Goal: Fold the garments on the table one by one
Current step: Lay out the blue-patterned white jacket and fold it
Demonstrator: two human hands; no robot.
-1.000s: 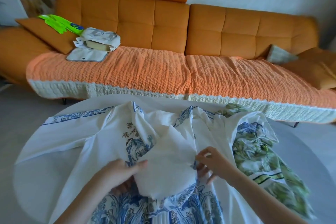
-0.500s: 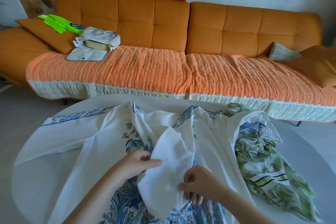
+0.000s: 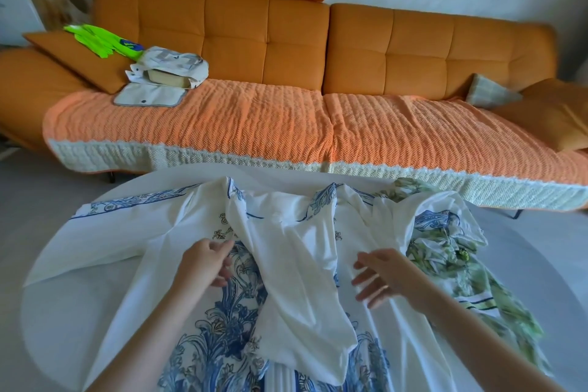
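A white garment with blue floral print (image 3: pixel 203 337) lies spread over the round white table (image 3: pixel 63 321). A plain white flap (image 3: pixel 296 270) of it runs down the middle. My left hand (image 3: pixel 203 264) is at the flap's left edge, thumb and curled fingers pinching the fabric there. My right hand (image 3: pixel 381 277) hovers just over the garment to the right of the flap, fingers spread and holding nothing. A green leaf-print garment (image 3: pixel 451 267) lies crumpled at the table's right side, partly under the white one.
Behind the table stands a long orange sofa (image 3: pixel 264 41) with an orange knitted cover (image 3: pixel 238 127). On its left are a white bag (image 3: pixel 168 68), a flat pouch (image 3: pixel 149 97) and a neon-green item (image 3: pixel 95 40). Cushions (image 3: pixel 553 111) lie at the right end.
The white flap, held bunched between both hands, now lies spread flatter. My right hand has let go and moved right with fingers spread. My left hand has shifted up and left.
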